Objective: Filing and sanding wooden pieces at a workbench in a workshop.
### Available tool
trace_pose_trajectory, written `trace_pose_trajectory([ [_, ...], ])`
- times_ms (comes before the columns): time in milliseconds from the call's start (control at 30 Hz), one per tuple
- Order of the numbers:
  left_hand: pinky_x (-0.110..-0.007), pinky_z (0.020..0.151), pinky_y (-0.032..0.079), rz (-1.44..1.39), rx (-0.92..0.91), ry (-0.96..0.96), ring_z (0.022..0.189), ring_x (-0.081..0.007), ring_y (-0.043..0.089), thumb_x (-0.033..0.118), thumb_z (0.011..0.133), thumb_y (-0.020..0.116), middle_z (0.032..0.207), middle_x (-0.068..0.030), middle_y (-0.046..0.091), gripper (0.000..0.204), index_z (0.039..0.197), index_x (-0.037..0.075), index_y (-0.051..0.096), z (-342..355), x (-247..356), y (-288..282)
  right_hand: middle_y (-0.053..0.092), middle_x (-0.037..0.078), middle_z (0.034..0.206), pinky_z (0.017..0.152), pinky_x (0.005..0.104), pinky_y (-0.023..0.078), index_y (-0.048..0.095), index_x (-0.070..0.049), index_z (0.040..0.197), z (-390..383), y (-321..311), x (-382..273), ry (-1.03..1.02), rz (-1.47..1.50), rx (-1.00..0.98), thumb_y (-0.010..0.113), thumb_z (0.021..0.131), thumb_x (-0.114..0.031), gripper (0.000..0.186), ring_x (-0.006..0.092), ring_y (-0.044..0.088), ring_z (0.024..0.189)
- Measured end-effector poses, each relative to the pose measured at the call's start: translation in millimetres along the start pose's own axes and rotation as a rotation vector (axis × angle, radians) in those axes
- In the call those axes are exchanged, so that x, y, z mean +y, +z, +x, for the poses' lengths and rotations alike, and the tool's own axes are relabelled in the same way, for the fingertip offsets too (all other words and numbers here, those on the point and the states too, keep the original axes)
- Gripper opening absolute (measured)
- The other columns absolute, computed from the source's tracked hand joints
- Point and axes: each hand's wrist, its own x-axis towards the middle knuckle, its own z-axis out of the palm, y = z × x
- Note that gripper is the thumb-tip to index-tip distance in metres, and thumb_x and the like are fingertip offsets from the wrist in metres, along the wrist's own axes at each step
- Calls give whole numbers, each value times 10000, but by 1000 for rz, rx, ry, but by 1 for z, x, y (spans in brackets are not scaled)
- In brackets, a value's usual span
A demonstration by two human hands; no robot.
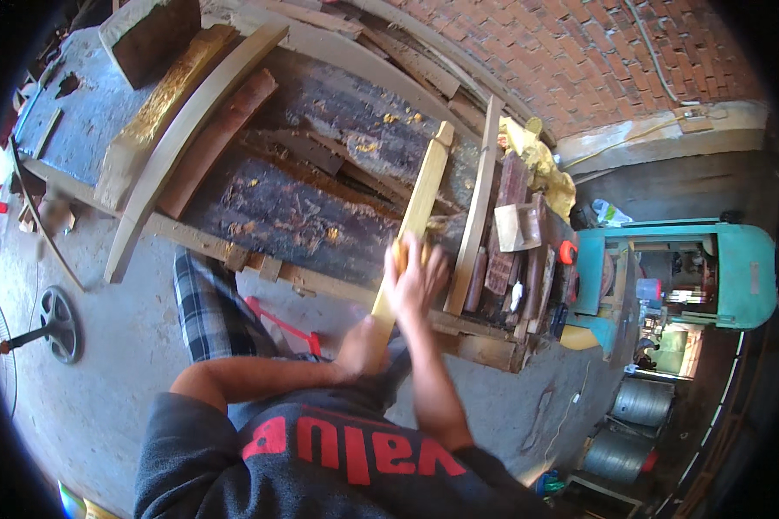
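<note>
Since the pale wooden strip (417, 216) on the workbench (277, 208) was gripped low by the left hand (365, 342) and only pressed under the flat, blurred right hand (414, 278), it could've easily been skidded sideways, tbh.

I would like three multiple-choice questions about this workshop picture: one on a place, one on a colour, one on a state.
1. Where does the far end of the pale wooden strip lie?
A. on the dark workbench
B. on the floor
C. on the fan

2. What colour is the big machine at the right?
A. red
B. green
C. white

3. How is the right hand?
A. hanging free in the air
B. pressed on the strip over a small yellow pad
C. inside a pocket

Answers:
1 A, the strip runs up across the workbench.
2 B, its housing is green.
3 B, the fingers spread on the strip, while the left hand grips its near end.
</note>
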Motion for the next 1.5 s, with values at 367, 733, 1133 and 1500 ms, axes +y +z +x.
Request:
trace_pose_trajectory([
  [367, -379, 487, 512, -190, -63, -75, 520, -243, 590, 510, 1014, 307, 660, -116, 570, 514, 1029, 46, 526, 29, -15, -12, 479, 182, 1016, 794, 515, 377, 540, -201, 1204, 72, 46, 27, 54, -16, 66, 605, 865, -414, 405, 373, 488, 999],
  [733, -432, 537, 537, -87, -143, -120, 615, -303, 635, 649, 958, 261, 784, -159, 603, 654, 1091, 53, 497, 26, 5, -19, 474, 252, 1165, 886, 622, 376, 498, -216, 1187, 174, 59, 48, 195, 195, -52, 538, 902, -487, 396, 440, 470, 1133],
  [1133, -399, 517, 528, 88, -152, 57, 581, -271, 621, 657, 954, 283, 730, -138, 605, 663, 991, 45, 536, 25, 0, -16, 472, 187, 1035, 830, 536, 376, 533, -244, 1294, -62, -5, 52, 123, -51, 91, 584, 882, -465, 470, 382, 486, 948],
  [1500, -382, 465, 514, 64, -85, -9, 547, -275, 625, 562, 976, 383, 722, -159, 600, 542, 1083, 37, 464, 10, 22, -28, 493, 195, 1049, 815, 504, 376, 489, -212, 1295, -38, -1, 38, 263, -117, -28, 549, 918, -421, 436, 362, 493, 995],
])
